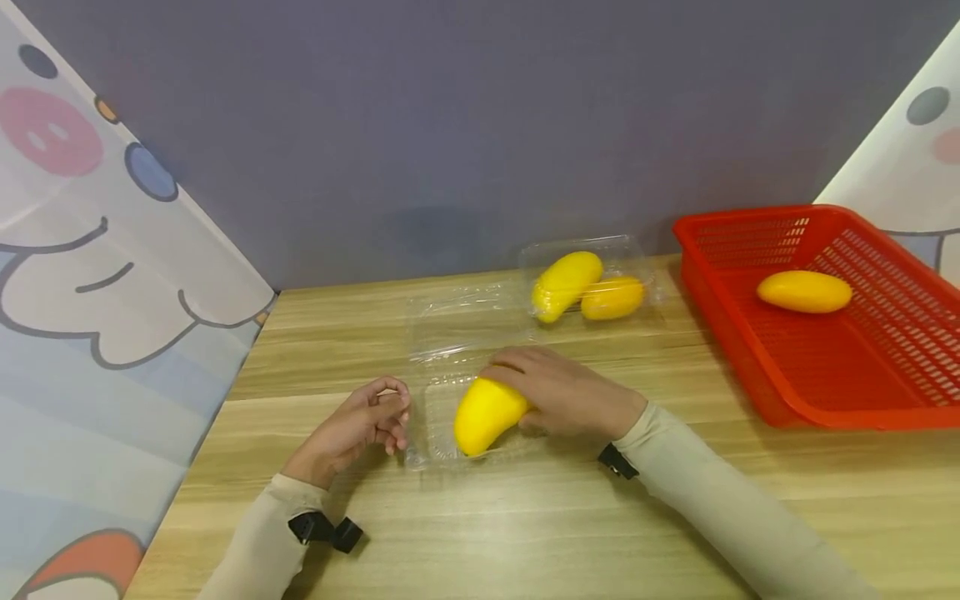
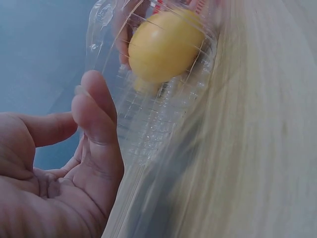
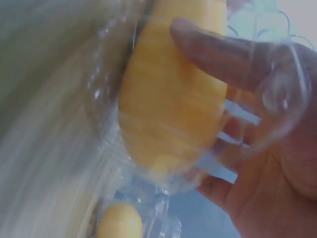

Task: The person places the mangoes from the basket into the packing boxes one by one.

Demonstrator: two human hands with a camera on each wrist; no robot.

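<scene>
A yellow mango [image 1: 487, 417] is in my right hand [image 1: 555, 392], tilted over the base of an open clear plastic clamshell box [image 1: 438, 425]. In the right wrist view, my thumb lies along the side of the mango [image 3: 168, 94] and the other fingers wrap its far side, with clear plastic in front. My left hand [image 1: 367, 425] is beside the box's left edge, fingers loosely bent with nothing visible between them. In the left wrist view, the left hand's fingers [image 2: 99, 124] overlap the near edge of the box [image 2: 148, 129]. The box's lid [image 1: 468, 317] lies folded back toward the wall.
Behind, a second clear box [image 1: 630, 250] holds two mangoes [image 1: 566, 283]. At the right stands a red plastic basket [image 1: 772, 375] with one mango [image 1: 804, 292] in it. A grey wall [image 1: 480, 125] closes off the back of the wooden table [image 1: 480, 533].
</scene>
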